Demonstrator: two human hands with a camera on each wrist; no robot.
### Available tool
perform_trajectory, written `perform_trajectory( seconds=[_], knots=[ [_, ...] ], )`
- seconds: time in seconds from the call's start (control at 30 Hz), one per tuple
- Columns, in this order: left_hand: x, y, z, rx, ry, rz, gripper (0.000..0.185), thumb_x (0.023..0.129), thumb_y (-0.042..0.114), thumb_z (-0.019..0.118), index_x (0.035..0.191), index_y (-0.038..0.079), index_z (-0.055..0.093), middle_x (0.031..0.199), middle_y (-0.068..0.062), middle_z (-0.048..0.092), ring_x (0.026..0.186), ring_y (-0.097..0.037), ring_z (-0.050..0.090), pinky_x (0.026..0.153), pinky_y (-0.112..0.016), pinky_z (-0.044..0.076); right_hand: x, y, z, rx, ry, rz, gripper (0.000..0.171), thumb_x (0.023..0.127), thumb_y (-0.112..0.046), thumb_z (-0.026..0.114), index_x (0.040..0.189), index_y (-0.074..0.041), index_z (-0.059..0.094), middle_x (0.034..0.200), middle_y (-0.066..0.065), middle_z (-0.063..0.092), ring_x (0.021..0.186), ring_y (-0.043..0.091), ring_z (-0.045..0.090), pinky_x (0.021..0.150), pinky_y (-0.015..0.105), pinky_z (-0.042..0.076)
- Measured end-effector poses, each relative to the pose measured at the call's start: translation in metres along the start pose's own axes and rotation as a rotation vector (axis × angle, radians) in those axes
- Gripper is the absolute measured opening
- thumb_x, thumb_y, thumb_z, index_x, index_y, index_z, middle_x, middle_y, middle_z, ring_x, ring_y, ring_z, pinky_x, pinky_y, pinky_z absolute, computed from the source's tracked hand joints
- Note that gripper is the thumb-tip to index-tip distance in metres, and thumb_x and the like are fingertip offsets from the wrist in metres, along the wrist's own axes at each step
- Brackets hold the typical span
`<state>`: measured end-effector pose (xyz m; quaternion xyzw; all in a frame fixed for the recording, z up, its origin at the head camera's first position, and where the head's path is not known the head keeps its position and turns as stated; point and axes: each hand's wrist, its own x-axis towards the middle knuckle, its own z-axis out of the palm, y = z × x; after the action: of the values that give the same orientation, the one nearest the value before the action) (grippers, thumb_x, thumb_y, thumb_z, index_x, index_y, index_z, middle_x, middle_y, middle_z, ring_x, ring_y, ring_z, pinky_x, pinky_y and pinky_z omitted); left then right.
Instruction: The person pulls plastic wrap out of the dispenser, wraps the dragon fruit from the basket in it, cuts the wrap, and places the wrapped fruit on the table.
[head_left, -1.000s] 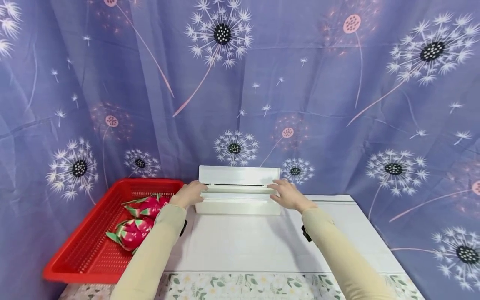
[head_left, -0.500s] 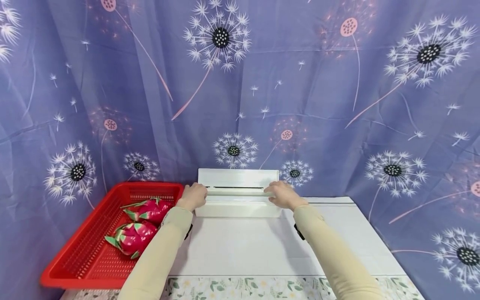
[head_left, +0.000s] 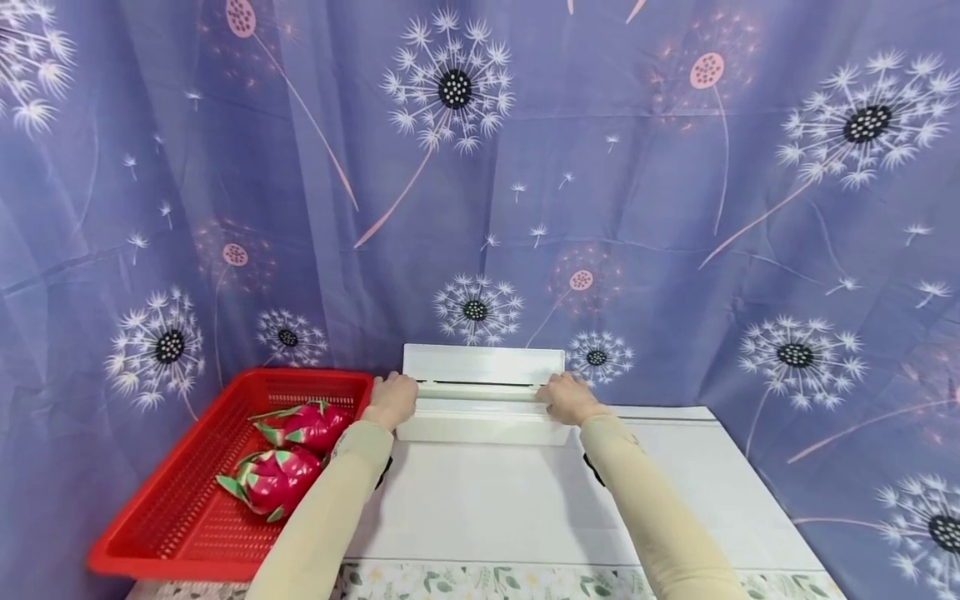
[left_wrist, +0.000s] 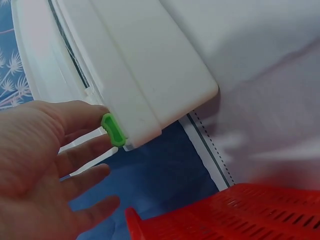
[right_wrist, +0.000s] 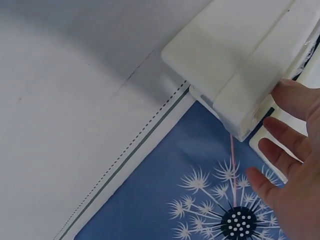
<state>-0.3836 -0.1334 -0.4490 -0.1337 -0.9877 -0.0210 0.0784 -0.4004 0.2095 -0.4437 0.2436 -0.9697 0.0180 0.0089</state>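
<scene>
A long white box that looks like a cling film dispenser [head_left: 483, 430] lies at the back of the table, its lid [head_left: 483, 364] raised behind it. My left hand [head_left: 393, 402] is at its left end. In the left wrist view, thumb and forefinger pinch around a green tab [left_wrist: 114, 131] on the dispenser's corner, the other fingers spread. At the opposite end is my right hand [head_left: 568, 398]. The right wrist view has that thumb on the edge of the dispenser [right_wrist: 225, 60] and the forefinger close beneath, gripping it there. The fingers hide both ends from above.
Left of the dispenser stands a red perforated basket [head_left: 176, 569]. Inside lie two dragon fruits, one nearer [head_left: 279, 482] and one farther back [head_left: 313, 425]. A white cloth with a floral border [head_left: 480, 579] covers the table. The blue dandelion curtain [head_left: 637, 192] hangs right behind.
Both hands have drawn inward onto the dispenser's ends; the right hand's fingers were spread earlier and are now closer around the edge. The lid stays raised, and the head view has tilted slightly.
</scene>
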Motion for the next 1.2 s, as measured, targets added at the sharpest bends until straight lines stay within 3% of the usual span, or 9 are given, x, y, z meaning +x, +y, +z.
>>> perform_trajectory(
  seconds=[0.17,0.43,0.57,0.83,0.93,1.1,1.2],
  knots=[
    [-0.002,-0.001,0.002,-0.001,0.025,0.002,0.008,0.087,0.005,0.065,0.083,0.008,0.072,0.088,-0.012,0.066,0.091,-0.032,0.057,0.079,-0.051,0.044,0.004,0.004,0.002,-0.01,-0.034,-0.031,0.026,0.087,-0.008,0.072,0.111,-0.017,0.073,0.102,0.003,0.057,0.105,0.029,0.05,0.099,0.063,0.035],
    [-0.006,0.0,0.007,-0.016,0.075,0.015,0.013,0.085,0.005,0.065,0.076,0.012,0.072,0.085,-0.012,0.067,0.087,-0.033,0.058,0.075,-0.051,0.044,0.005,0.008,0.004,0.002,-0.038,-0.09,0.012,0.085,-0.008,0.073,0.086,-0.018,0.066,0.087,-0.003,0.047,0.093,0.024,0.048,0.096,0.065,0.036],
    [-0.004,-0.002,0.008,-0.022,0.079,0.002,0.013,0.087,0.006,0.065,0.077,0.013,0.072,0.086,-0.011,0.068,0.087,-0.032,0.059,0.075,-0.051,0.045,0.008,0.011,0.007,0.017,0.009,-0.123,0.019,0.084,-0.007,0.074,0.075,-0.018,0.06,0.082,-0.003,0.044,0.086,0.023,0.045,0.088,0.06,0.041],
    [0.0,-0.008,0.009,-0.021,0.097,0.013,0.014,0.087,0.006,0.065,0.079,0.014,0.072,0.086,-0.009,0.067,0.087,-0.031,0.058,0.073,-0.049,0.045,0.011,0.022,0.012,0.032,0.194,-0.229,0.019,0.077,-0.001,0.072,0.073,-0.018,0.063,0.077,-0.002,0.052,0.075,0.021,0.05,0.069,0.043,0.046],
    [0.001,-0.009,0.01,-0.03,0.119,0.01,0.013,0.086,0.005,0.065,0.08,0.014,0.073,0.087,-0.008,0.067,0.089,-0.03,0.059,0.074,-0.049,0.045,0.011,0.024,0.01,0.052,0.22,-0.207,0.016,0.08,-0.005,0.073,0.074,-0.019,0.067,0.083,-0.001,0.056,0.079,0.022,0.054,0.072,0.044,0.047],
    [0.001,-0.009,0.008,-0.058,0.138,0.013,0.011,0.087,0.005,0.066,0.086,0.013,0.073,0.09,-0.007,0.067,0.092,-0.03,0.059,0.077,-0.049,0.045,0.01,0.022,0.007,0.109,0.202,-0.117,0.009,0.084,-0.011,0.074,0.081,-0.019,0.074,0.095,-0.002,0.059,0.096,0.025,0.055,0.088,0.053,0.043],
    [0.0,-0.008,0.006,-0.069,0.142,0.019,0.009,0.088,0.007,0.067,0.087,0.013,0.073,0.089,-0.007,0.067,0.091,-0.03,0.059,0.077,-0.048,0.045,0.01,0.02,0.007,0.109,0.183,-0.087,0.006,0.085,-0.012,0.073,0.085,-0.018,0.073,0.1,0.0,0.06,0.101,0.027,0.055,0.09,0.056,0.042]
  ],
)
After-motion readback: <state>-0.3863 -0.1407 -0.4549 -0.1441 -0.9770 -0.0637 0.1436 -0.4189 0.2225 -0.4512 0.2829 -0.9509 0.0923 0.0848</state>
